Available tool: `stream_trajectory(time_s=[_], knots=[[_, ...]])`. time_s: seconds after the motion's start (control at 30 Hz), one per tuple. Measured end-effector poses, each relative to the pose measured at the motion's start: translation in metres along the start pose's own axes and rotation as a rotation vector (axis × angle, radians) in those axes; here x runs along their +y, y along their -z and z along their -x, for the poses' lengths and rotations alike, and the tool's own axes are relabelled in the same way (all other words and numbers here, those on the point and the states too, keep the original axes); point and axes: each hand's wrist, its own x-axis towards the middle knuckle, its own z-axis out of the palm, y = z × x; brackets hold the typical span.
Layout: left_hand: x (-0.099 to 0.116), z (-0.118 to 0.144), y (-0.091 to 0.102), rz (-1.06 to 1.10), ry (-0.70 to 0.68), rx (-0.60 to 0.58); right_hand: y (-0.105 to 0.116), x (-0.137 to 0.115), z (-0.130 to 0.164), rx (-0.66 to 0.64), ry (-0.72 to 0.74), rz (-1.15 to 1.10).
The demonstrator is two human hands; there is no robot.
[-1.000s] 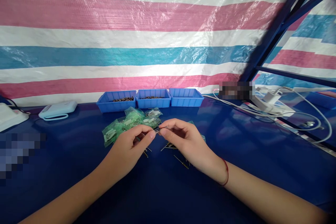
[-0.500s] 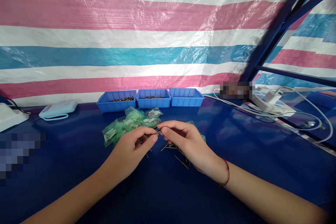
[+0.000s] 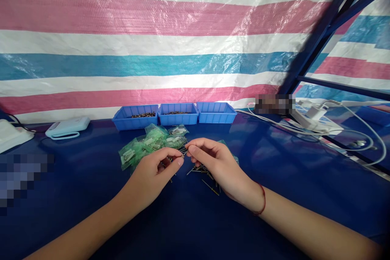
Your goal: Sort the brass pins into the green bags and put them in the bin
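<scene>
Your left hand (image 3: 152,174) and right hand (image 3: 217,166) meet over the blue worktop (image 3: 189,219), fingertips pressed together. Each hand pinches one end of a tiny dark pin (image 3: 183,151), held just above the loose pins (image 3: 204,176) and right beside the green bags (image 3: 152,143). Keep both pinches firm but soft, so the pin does not bend or slip. Hold your wrists low and steady, and keep it over the pile in case it drops.

The table (image 3: 91,211) has a smooth, shiny blue cover, the little bags (image 3: 146,144) are thin see-through green plastic, the bins (image 3: 135,122) are hard blue plastic, and the striped sheet (image 3: 152,20) looks woven and glossy.
</scene>
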Motion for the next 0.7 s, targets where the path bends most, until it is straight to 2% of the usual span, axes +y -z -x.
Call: stream_trajectory(time_s=[0.33, 0.53, 0.7], knots=[[0.0042, 0.0011, 0.0009, 0.082, 0.017, 0.046, -0.0041, -0.0001, -0.0004, -0.002, 0.007, -0.046], [0.0036, 0.001, -0.0001, 0.094, 0.009, 0.052, -0.0044, -0.0003, -0.0003, 0.008, 0.01, -0.007], [0.004, 0.0029, -0.0004, 0.136, -0.001, 0.105, -0.0043, -0.0013, 0.0009, 0.003, 0.034, 0.083]])
